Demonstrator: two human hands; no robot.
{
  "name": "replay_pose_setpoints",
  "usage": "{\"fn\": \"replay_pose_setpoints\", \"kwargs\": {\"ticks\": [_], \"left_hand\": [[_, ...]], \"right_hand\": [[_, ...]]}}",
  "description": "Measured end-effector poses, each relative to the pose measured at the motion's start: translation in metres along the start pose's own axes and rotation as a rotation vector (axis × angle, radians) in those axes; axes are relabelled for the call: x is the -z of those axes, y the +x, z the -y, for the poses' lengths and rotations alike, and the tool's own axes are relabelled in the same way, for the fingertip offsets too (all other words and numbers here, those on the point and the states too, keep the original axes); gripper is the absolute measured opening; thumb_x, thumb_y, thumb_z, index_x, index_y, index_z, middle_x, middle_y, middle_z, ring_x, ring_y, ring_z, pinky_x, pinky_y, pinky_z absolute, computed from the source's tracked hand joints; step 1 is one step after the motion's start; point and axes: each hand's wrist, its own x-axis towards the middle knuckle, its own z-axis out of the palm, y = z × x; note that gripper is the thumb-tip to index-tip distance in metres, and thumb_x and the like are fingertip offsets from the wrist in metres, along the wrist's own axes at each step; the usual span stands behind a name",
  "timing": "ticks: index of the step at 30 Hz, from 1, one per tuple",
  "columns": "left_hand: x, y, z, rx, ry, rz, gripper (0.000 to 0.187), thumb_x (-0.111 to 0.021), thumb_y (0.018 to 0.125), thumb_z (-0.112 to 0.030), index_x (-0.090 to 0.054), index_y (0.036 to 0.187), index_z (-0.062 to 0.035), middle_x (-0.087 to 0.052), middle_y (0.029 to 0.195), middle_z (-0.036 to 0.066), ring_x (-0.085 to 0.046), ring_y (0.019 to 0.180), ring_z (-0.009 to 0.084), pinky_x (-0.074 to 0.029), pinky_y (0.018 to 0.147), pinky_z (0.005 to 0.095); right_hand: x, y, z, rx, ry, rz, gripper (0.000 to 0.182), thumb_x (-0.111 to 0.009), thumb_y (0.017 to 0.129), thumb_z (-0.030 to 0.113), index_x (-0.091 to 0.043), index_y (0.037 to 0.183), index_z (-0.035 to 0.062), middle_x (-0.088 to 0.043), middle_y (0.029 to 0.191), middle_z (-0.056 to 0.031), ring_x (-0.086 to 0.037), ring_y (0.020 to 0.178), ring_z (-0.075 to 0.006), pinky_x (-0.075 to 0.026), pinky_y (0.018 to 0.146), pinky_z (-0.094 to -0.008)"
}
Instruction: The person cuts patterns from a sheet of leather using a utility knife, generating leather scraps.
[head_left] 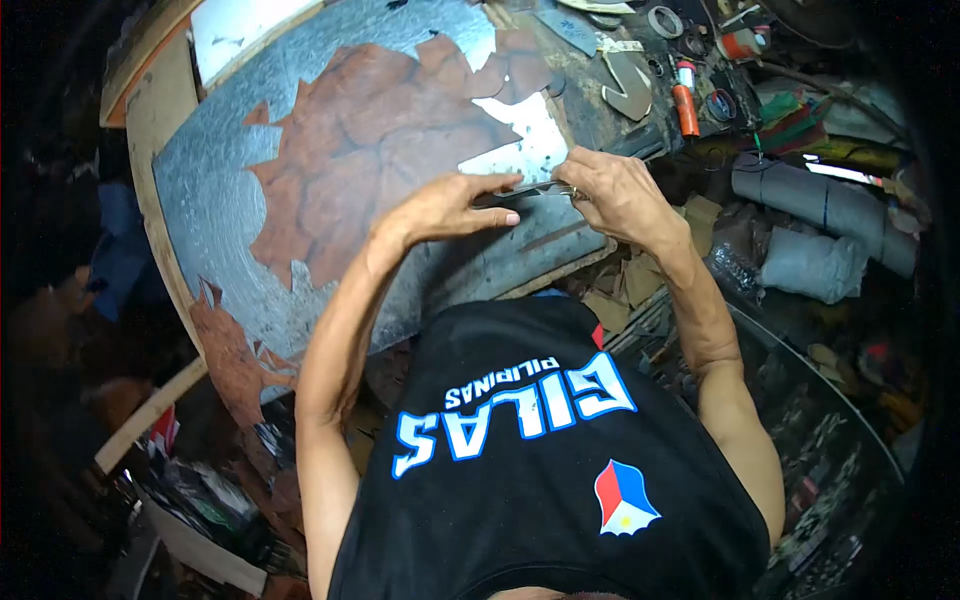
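Near the front edge of the metal-topped table (235, 240), my two hands meet at a thin, dark flat piece (535, 189). My left hand (455, 208) has its thumb and fingers around the left end of this piece, with the thumb below it. At the right end, the fingers of my right hand (615, 195) are bent and pressed together on it. What the piece is cannot be made out. Beyond my hands lies a large brown sheet with a jagged edge (360, 150), next to a white patch (535, 135).
Another brown scrap (228, 350) hangs at the table's left edge. At the back right are an orange tube (685, 110), a tape roll (665, 22) and a curved flat piece (628, 88). Grey rolls (800, 195) and a plastic-wrapped bundle (815, 262) lie at right.
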Motion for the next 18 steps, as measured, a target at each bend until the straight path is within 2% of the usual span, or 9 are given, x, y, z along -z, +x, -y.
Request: {"fn": "replay_pose_setpoints", "kwargs": {"ticks": [2,4,5,8,9,11,13,17,18], "left_hand": [[-0.005,0.012,0.016,0.029,0.015,-0.02,0.043,-0.066,0.094,-0.021,-0.059,0.133,-0.0052,-0.072,0.111,0.015,-0.069,0.097,0.024,-0.054,0.086,0.0367],[0.001,0.014,0.008,0.148,-0.101,-0.026,0.036,-0.064,0.093,-0.017,-0.062,0.127,-0.0033,-0.072,0.1,0.013,-0.069,0.085,0.0235,-0.053,0.078,0.0357],[0.003,0.015,0.01,0.149,-0.09,-0.015,0.036,-0.064,0.093,-0.017,-0.062,0.127,-0.0033,-0.072,0.1,0.013,-0.069,0.085,0.0235,-0.053,0.078,0.0357],[0.011,0.018,0.031,0.189,-0.348,-0.086,0.033,-0.064,0.095,-0.017,-0.063,0.123,0.0008,-0.071,0.1,0.006,-0.063,0.092,0.0121,-0.05,0.085,0.027],[0.018,0.017,0.037,0.235,-0.354,-0.075,0.033,-0.064,0.095,-0.016,-0.063,0.122,0.0016,-0.07,0.1,0.006,-0.063,0.093,0.0115,-0.05,0.085,0.0265],[0.028,0.017,0.051,0.43,-0.459,-0.078,0.031,-0.064,0.095,-0.012,-0.062,0.121,0.0034,-0.07,0.101,0.007,-0.063,0.095,0.0116,-0.05,0.086,0.0255],[0.037,0.026,0.065,0.412,-0.564,-0.16,0.03,-0.064,0.095,-0.011,-0.061,0.121,0.0039,-0.07,0.103,0.008,-0.064,0.095,0.0126,-0.051,0.087,0.0255],[0.058,0.073,0.062,0.313,-0.773,-0.341,0.033,-0.063,0.094,-0.006,-0.056,0.125,0.0044,-0.069,0.106,0.011,-0.066,0.096,0.0166,-0.053,0.09,0.0279],[0.061,0.087,0.061,0.269,-0.852,-0.418,0.035,-0.062,0.094,-0.005,-0.054,0.127,0.0045,-0.069,0.107,0.013,-0.066,0.096,0.0173,-0.053,0.09,0.0288]], "right_hand": [[-0.002,0.003,-0.009,0.017,0.041,-0.151,0.029,-0.065,0.075,0.002,-0.06,0.104,0.0051,-0.062,0.091,-0.0118,-0.064,0.084,-0.0361,-0.053,0.071,-0.0445],[-0.006,0.002,-0.019,-0.066,0.132,-0.203,0.03,-0.064,0.077,0.003,-0.061,0.107,0.0046,-0.064,0.094,-0.0122,-0.065,0.084,-0.0355,-0.053,0.071,-0.0435],[-0.008,0.0,-0.024,-0.138,0.221,-0.239,0.031,-0.064,0.078,0.003,-0.062,0.109,0.0042,-0.067,0.096,-0.0126,-0.066,0.084,-0.0349,-0.053,0.072,-0.0424],[-0.029,-0.018,-0.052,-0.263,0.456,-0.312,0.026,-0.063,0.082,0.004,-0.063,0.108,0.0032,-0.068,0.094,-0.0142,-0.067,0.08,-0.0305,-0.052,0.071,-0.0392],[-0.031,-0.028,-0.061,-0.362,0.571,-0.202,0.02,-0.061,0.086,0.007,-0.065,0.105,0.0018,-0.068,0.089,-0.0148,-0.066,0.076,-0.0246,-0.051,0.07,-0.0368],[-0.04,-0.045,-0.071,-0.427,0.644,-0.118,0.02,-0.061,0.086,0.008,-0.065,0.105,0.0018,-0.068,0.086,-0.0148,-0.065,0.076,-0.0235,-0.051,0.07,-0.0363],[-0.053,-0.055,-0.068,-0.526,0.712,0.042,0.023,-0.06,0.086,0.011,-0.067,0.106,0.0016,-0.068,0.084,-0.0141,-0.065,0.075,-0.0223,-0.051,0.069,-0.036],[-0.069,-0.048,-0.051,-0.481,0.683,0.127,0.026,-0.058,0.084,0.012,-0.066,0.107,0.0016,-0.068,0.091,-0.0249,-0.068,0.085,-0.0381,-0.052,0.076,-0.0435],[-0.072,-0.045,-0.048,-0.484,0.686,0.123,0.026,-0.058,0.084,0.012,-0.066,0.107,0.0016,-0.068,0.091,-0.0249,-0.068,0.085,-0.0381,-0.052,0.076,-0.0435]]}}
